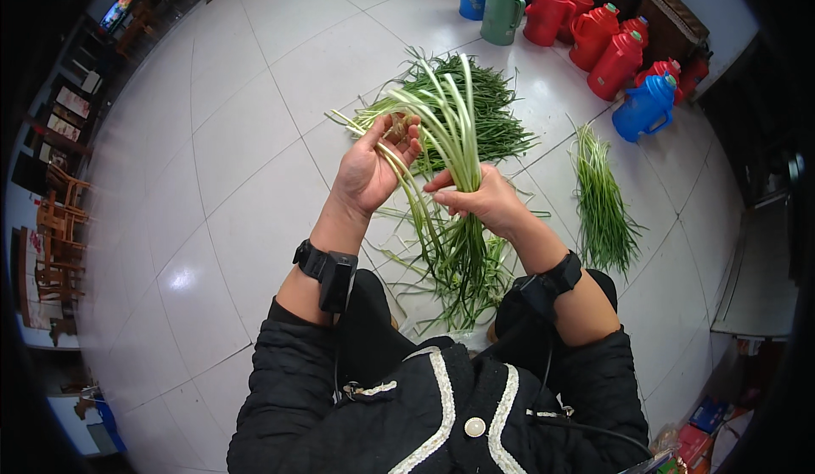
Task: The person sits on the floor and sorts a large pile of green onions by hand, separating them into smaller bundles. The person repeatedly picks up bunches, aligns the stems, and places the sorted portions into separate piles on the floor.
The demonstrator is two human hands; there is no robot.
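My right hand (491, 201) is closed around a bunch of chives (463, 156), its pale stems pointing up and away and its green leaves hanging down between my knees. To its left, my left hand (367, 168) has its palm turned up and its fingers curled on a few separate chive stalks (413, 196). Brownish bits show at those fingertips. Just beyond both hands lies a large heap of chives (492, 113) on the floor. A smaller, neater bundle of chives (599, 198) rests at the right. Loose leaves (407, 262) are strewn below my hands.
Grey-white floor tiles (255, 211) surround the chives. At the far right stand several red flasks (615, 65), with a green flask (503, 9) and a blue flask (647, 107) among them. Wooden chairs (59, 236) line the left side. Both my forearms wear black straps with boxes.
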